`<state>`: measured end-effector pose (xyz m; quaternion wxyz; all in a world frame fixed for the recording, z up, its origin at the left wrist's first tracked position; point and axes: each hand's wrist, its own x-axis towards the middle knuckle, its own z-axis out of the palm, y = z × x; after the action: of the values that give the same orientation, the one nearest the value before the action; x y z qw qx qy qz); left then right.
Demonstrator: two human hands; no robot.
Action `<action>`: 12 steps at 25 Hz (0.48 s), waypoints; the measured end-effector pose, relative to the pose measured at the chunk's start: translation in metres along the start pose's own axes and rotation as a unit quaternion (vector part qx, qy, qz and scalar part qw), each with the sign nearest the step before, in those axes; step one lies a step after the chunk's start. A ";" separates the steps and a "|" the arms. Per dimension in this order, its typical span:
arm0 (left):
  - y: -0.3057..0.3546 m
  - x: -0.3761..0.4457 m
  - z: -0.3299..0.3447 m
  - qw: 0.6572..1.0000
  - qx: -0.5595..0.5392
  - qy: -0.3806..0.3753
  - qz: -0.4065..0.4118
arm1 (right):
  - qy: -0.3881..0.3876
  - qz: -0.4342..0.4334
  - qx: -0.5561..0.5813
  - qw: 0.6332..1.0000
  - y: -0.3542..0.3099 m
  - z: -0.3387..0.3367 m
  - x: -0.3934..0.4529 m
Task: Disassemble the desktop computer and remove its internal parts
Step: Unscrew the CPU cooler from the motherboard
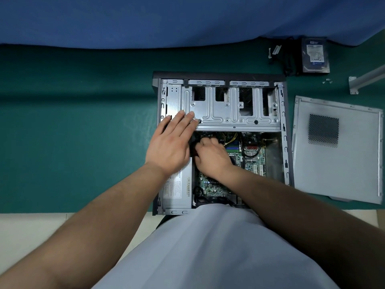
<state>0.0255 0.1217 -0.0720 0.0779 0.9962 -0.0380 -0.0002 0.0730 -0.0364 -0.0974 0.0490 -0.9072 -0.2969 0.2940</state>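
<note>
Two parts are already out of the desktop computer (220, 142), lying open on the green counter (83, 122): side panel (337, 149) and hard drive (315, 55). Motherboard (254, 155) and power supply (177, 190) remain. Left hand (168, 144) rests flat on the drive cage (229, 107); right hand (212, 155) curls among cables, grip contents hidden.

The left hand (168, 142) lay flat on the drive cage (233, 105) of the open computer case (288, 130); the right hand (210, 155) curled over the motherboard (255, 157), its grasp hidden.
</note>
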 end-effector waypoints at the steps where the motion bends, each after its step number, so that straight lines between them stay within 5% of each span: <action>1: 0.000 0.000 0.001 1.000 -0.001 0.000 0.001 | 0.007 -0.015 0.012 1.000 0.002 0.000 -0.004; 5: -0.001 -0.001 0.002 1.000 0.001 0.002 0.007 | 0.052 -0.051 0.084 0.994 0.023 -0.002 -0.031; 12: -0.001 -0.009 -0.003 0.992 -0.027 0.006 0.125 | 0.059 0.040 0.164 0.984 0.079 0.000 -0.085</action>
<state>0.0163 0.1243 -0.0695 0.1041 0.9812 -0.1622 0.0144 0.0578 -0.1492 -0.0757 0.2029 -0.9137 -0.2048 0.2865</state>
